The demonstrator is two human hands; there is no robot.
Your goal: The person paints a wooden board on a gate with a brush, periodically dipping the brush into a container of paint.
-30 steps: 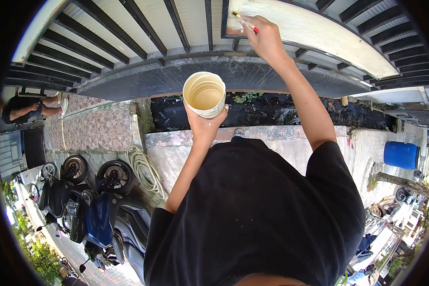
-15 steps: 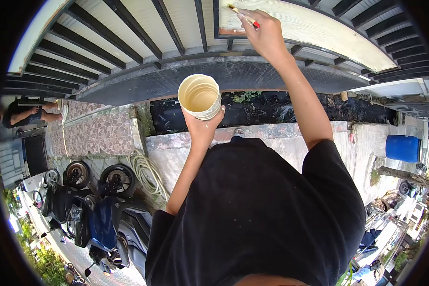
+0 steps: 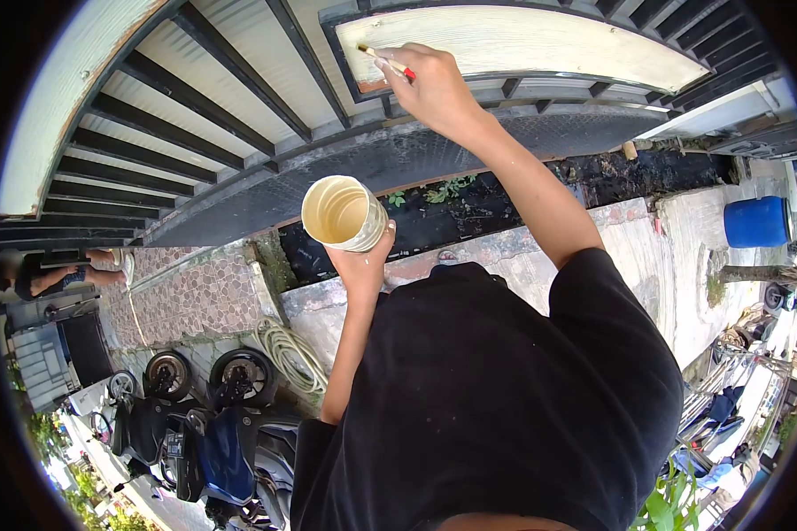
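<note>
My left hand (image 3: 360,264) is wrapped around a cream paint cup (image 3: 374,232) with ridged inner walls and some pale paint in its bottom. Up at the gate, my right hand (image 3: 434,87) grips a thin paintbrush (image 3: 386,60) with a red mark on its handle. The dark bristle tip is at the left end of a cream-painted wooden panel (image 3: 522,42). A dark metal frame (image 3: 352,73) borders this panel. Reddish-brown shows at the panel's lower left corner, just below the brush.
Black gate bars (image 3: 226,80) run beside the panel. Below them lies a dark ditch (image 3: 505,196) with small plants. A coiled hose (image 3: 294,356) and parked motorcycles (image 3: 226,451) stand at left, a blue barrel (image 3: 756,221) at right. Another person (image 3: 58,276) is at far left.
The view has swung, so the gate and panel appear shifted. My right hand and brush have moved down and left in view, staying at the panel's left end. The cup is still held.
</note>
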